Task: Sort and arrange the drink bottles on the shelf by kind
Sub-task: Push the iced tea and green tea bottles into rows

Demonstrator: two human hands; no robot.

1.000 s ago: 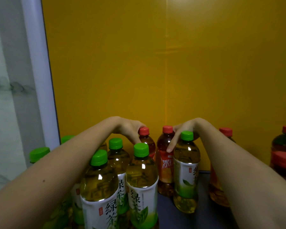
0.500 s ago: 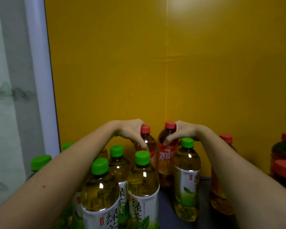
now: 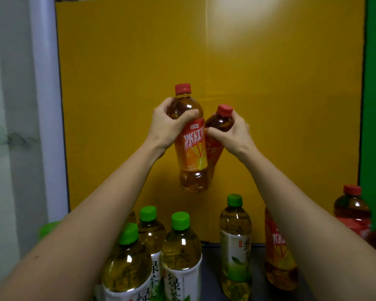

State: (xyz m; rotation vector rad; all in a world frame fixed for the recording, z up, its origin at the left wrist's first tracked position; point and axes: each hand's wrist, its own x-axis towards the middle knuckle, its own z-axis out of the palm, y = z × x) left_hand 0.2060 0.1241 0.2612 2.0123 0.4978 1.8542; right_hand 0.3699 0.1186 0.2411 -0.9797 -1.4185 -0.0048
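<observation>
Above dark shelf (image 3: 211, 274), before yellow wall (image 3: 117, 83): left hand (image 3: 164, 127) grips upright bottle (image 3: 192, 148), right hand (image 3: 234, 133) tilted bottle (image 3: 220, 122).

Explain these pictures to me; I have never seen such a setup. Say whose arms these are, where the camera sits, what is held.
No machine here: these are a person's bare arms, filmed by a camera worn on the head, looking forward and down. The left hand grips one red-capped tea bottle, the right hand a second red-capped bottle; both are lifted before the yellow panel. On the dark shelf stand green-capped bottles at left and centre, and more red-capped bottles at right.
</observation>
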